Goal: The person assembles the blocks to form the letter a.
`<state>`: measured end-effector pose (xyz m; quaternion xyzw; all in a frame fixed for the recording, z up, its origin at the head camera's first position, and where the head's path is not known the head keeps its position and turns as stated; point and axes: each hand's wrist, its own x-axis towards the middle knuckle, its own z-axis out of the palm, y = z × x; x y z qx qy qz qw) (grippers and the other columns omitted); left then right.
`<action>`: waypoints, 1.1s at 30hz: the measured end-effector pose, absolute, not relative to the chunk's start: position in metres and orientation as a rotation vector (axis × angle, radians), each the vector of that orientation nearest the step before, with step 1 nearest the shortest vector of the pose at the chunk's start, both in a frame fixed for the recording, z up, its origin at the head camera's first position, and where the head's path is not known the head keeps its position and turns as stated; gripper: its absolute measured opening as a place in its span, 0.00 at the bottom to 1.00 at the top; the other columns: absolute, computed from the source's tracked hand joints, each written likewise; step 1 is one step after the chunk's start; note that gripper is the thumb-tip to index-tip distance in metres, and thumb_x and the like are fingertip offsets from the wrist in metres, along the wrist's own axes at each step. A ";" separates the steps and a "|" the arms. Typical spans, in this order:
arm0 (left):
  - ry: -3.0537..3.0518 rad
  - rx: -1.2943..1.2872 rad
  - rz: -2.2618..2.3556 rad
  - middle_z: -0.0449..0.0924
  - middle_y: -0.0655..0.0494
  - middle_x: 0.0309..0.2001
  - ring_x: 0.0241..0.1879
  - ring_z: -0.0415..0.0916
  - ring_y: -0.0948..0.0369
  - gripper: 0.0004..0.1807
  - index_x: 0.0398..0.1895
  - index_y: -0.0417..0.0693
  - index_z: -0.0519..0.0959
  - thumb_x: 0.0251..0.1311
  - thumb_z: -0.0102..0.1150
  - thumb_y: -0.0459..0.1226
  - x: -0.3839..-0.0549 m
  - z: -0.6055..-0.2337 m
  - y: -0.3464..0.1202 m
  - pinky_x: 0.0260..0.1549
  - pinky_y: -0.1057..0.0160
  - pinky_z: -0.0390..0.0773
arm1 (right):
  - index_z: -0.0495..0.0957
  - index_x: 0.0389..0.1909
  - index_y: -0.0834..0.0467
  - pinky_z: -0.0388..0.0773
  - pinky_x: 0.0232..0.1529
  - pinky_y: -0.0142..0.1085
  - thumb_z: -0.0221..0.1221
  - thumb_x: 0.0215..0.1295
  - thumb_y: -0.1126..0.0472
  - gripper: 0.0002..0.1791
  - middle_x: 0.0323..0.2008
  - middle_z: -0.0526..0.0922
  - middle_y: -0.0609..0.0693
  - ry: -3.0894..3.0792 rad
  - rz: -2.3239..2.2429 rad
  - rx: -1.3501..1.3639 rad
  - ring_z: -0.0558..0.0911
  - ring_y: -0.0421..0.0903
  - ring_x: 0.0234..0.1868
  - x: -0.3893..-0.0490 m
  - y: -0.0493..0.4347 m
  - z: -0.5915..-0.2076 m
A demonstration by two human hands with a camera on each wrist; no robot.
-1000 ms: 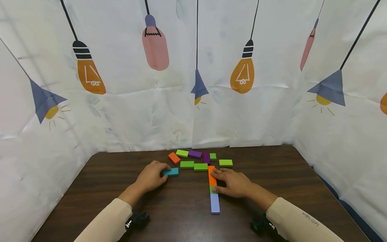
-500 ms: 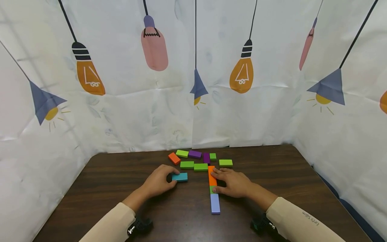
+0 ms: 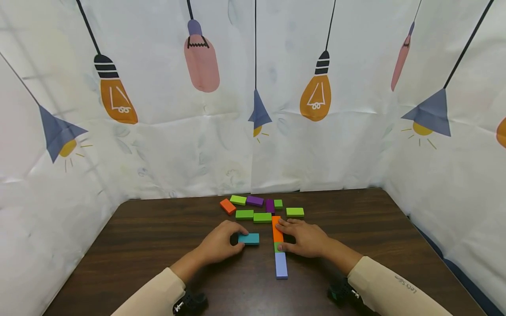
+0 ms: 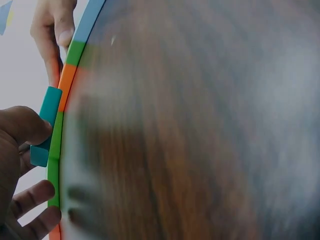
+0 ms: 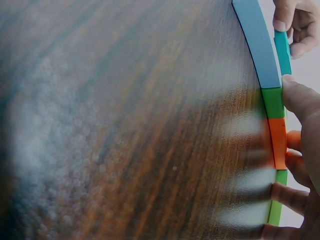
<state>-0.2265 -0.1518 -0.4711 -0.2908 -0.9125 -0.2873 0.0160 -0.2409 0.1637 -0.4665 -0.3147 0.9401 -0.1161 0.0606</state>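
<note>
My left hand [image 3: 222, 242] pinches a teal block [image 3: 250, 239] between thumb and fingers. The block lies crosswise, left of a column of blocks; in the left wrist view this teal block [image 4: 50, 112] appears raised over the table. My right hand [image 3: 308, 240] rests its fingertips on the column, fingers extended. The index finger lies on an orange block [image 3: 276, 235] and the thumb on a small green block [image 3: 276, 249]. Nearest me, a lavender block [image 3: 281, 267] ends the column, untouched.
Several loose blocks lie behind the hands: green blocks [image 3: 262, 218], purple blocks [image 3: 254, 201], an orange-red block [image 3: 227, 206] and a lone green block [image 3: 294, 212] at the right. White printed curtains [image 3: 166, 153] surround the dark wooden table [image 3: 158, 228].
The left hand has carried the teal block rightward and toward me, closer to the column. The right hand and the column have stayed in place.
</note>
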 end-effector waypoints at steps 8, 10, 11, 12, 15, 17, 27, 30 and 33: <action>-2.834 -0.937 -0.887 0.83 0.63 0.49 0.52 0.75 0.60 0.13 0.48 0.54 0.85 0.60 0.72 0.37 -0.221 -0.473 -0.140 0.55 0.53 0.77 | 0.66 0.77 0.46 0.78 0.52 0.61 0.52 0.70 0.28 0.42 0.76 0.63 0.44 2.832 -0.367 -0.958 0.65 0.54 0.75 -0.241 0.163 -0.465; -2.833 -0.944 -0.884 0.83 0.63 0.49 0.51 0.75 0.60 0.13 0.48 0.54 0.85 0.60 0.72 0.37 -0.220 -0.474 -0.138 0.55 0.53 0.77 | 0.66 0.77 0.46 0.78 0.52 0.61 0.52 0.70 0.28 0.42 0.76 0.63 0.44 2.831 -0.371 -0.961 0.65 0.55 0.75 -0.240 0.163 -0.465; -2.833 -0.945 -0.884 0.83 0.63 0.49 0.51 0.74 0.61 0.13 0.48 0.54 0.85 0.60 0.72 0.37 -0.220 -0.474 -0.136 0.54 0.53 0.77 | 0.66 0.77 0.46 0.78 0.52 0.61 0.52 0.70 0.28 0.42 0.76 0.63 0.44 2.832 -0.369 -0.962 0.65 0.55 0.75 -0.240 0.163 -0.465; -2.833 -0.947 -0.883 0.83 0.63 0.49 0.51 0.75 0.61 0.13 0.48 0.54 0.85 0.60 0.72 0.38 -0.219 -0.474 -0.135 0.54 0.53 0.77 | 0.66 0.77 0.46 0.78 0.52 0.62 0.52 0.70 0.28 0.42 0.76 0.64 0.44 2.833 -0.371 -0.964 0.65 0.55 0.74 -0.240 0.164 -0.465; -2.826 -0.955 -0.882 0.83 0.63 0.49 0.51 0.75 0.61 0.13 0.48 0.54 0.85 0.60 0.72 0.38 -0.218 -0.474 -0.132 0.54 0.53 0.78 | 0.65 0.77 0.46 0.78 0.51 0.61 0.52 0.70 0.28 0.42 0.76 0.64 0.44 2.832 -0.370 -0.962 0.65 0.55 0.75 -0.240 0.164 -0.465; -2.822 -0.961 -0.887 0.83 0.63 0.49 0.51 0.75 0.60 0.13 0.48 0.53 0.85 0.60 0.72 0.38 -0.217 -0.474 -0.129 0.54 0.53 0.78 | 0.66 0.77 0.46 0.78 0.51 0.60 0.53 0.69 0.28 0.42 0.76 0.64 0.44 2.834 -0.369 -0.964 0.65 0.55 0.74 -0.240 0.164 -0.465; -2.818 -0.991 -0.860 0.84 0.64 0.48 0.50 0.75 0.61 0.12 0.47 0.54 0.86 0.60 0.72 0.39 -0.216 -0.475 -0.120 0.52 0.54 0.78 | 0.66 0.77 0.44 0.79 0.51 0.58 0.52 0.69 0.27 0.41 0.76 0.63 0.42 2.846 -0.355 -0.945 0.64 0.54 0.75 -0.242 0.164 -0.468; -2.819 -0.999 -0.847 0.84 0.65 0.47 0.49 0.75 0.62 0.12 0.46 0.54 0.86 0.60 0.72 0.40 -0.216 -0.475 -0.118 0.51 0.54 0.78 | 0.66 0.77 0.44 0.78 0.52 0.59 0.52 0.69 0.27 0.41 0.76 0.63 0.42 2.844 -0.353 -0.942 0.64 0.54 0.75 -0.241 0.164 -0.467; -2.824 -1.003 -0.825 0.84 0.65 0.46 0.49 0.75 0.61 0.12 0.46 0.54 0.86 0.60 0.72 0.40 -0.215 -0.475 -0.115 0.51 0.54 0.78 | 0.66 0.77 0.44 0.78 0.51 0.60 0.52 0.69 0.27 0.41 0.76 0.63 0.42 2.841 -0.353 -0.947 0.64 0.54 0.75 -0.241 0.164 -0.466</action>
